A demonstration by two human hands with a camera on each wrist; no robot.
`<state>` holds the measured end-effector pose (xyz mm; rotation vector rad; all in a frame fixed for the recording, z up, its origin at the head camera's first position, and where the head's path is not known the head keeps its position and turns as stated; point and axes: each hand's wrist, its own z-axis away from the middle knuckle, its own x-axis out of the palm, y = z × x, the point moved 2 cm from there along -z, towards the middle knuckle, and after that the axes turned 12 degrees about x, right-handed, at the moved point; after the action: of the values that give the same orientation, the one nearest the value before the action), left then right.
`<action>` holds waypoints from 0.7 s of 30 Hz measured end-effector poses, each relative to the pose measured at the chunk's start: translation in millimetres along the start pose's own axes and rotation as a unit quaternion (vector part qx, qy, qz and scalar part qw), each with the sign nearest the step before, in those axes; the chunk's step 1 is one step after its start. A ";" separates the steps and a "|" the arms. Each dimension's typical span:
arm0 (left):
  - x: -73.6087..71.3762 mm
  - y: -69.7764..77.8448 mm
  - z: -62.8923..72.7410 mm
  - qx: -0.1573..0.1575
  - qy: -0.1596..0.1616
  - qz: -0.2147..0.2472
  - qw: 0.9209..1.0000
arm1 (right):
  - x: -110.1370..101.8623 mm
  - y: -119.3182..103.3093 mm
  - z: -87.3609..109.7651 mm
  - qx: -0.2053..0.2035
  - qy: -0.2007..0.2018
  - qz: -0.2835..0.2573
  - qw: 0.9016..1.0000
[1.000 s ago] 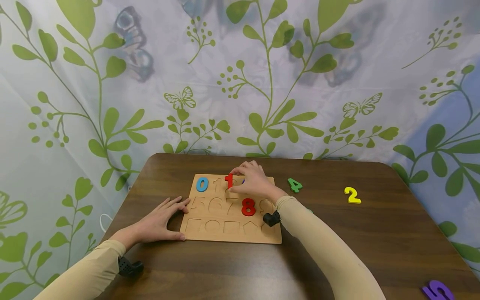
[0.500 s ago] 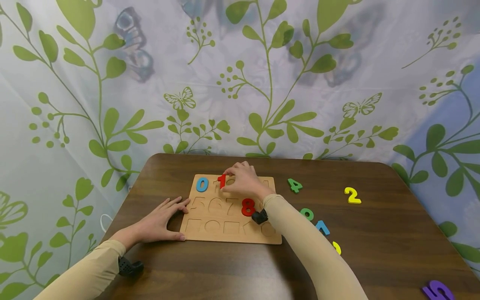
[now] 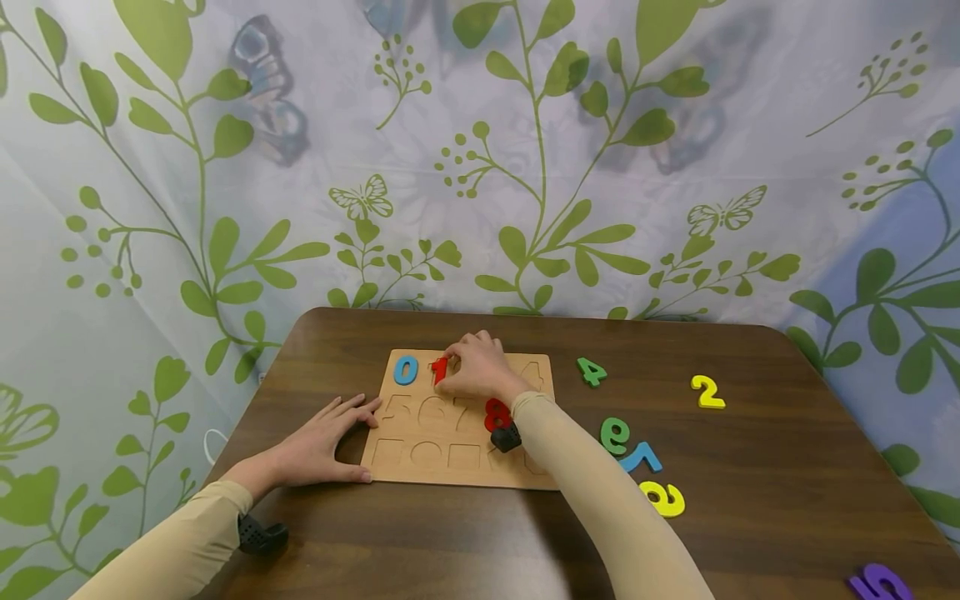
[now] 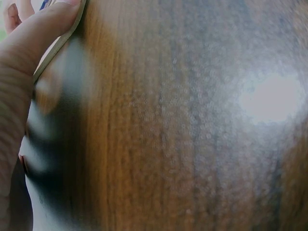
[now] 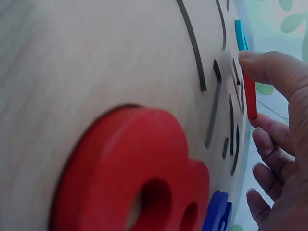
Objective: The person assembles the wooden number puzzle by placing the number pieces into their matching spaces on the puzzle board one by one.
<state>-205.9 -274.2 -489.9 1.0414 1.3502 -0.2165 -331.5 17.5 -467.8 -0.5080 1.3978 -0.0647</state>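
Note:
My right hand (image 3: 476, 367) pinches a red number 1 (image 3: 439, 371) between thumb and fingertips, right over the 1-shaped recess in the wooden number board (image 3: 390, 462). The right wrist view shows the same red 1 (image 5: 250, 94) on edge, close to the board's face. Beside it a light blue 0 (image 3: 406, 370) lies in its slot. A red 8 (image 3: 497, 414) sits in the middle row, partly covered by the wrist camera in the head view. My left hand (image 3: 318, 442) rests at the board's left edge, thumb touching the near corner, fingers spread along the side.
Right of the board lie a green 4 (image 3: 591, 372), a green 9-like number (image 3: 615, 435), a light blue 7 (image 3: 643, 457), a yellow number (image 3: 663, 500) and a yellow 2 (image 3: 708, 392). A purple 5 (image 3: 881, 582) is near the table's front right. A dark blue piece (image 5: 217, 211) sits beyond the 8.
My right hand has moved left along the top row with the red 1, from over the 2 recess to the 1 recess, and lowered it. The left hand stays put.

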 end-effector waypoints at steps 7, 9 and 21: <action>0.4 -0.2 -0.3 -0.009 -0.005 -0.006 1.000 | 3.8 -2.4 0.0 0.017 -0.001 -0.003 1.000; 0.3 -0.1 -0.4 -0.010 -0.006 -0.008 1.000 | 4.2 -3.0 -0.1 0.020 0.000 -0.006 1.000; 0.0 0.2 -0.5 -0.008 -0.006 -0.012 1.000 | 2.6 -6.9 0.9 0.030 0.001 -0.010 0.999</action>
<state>-206.1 -273.7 -489.8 1.0087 1.3524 -0.2290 -328.4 10.8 -467.6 -0.4725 1.3892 -0.1238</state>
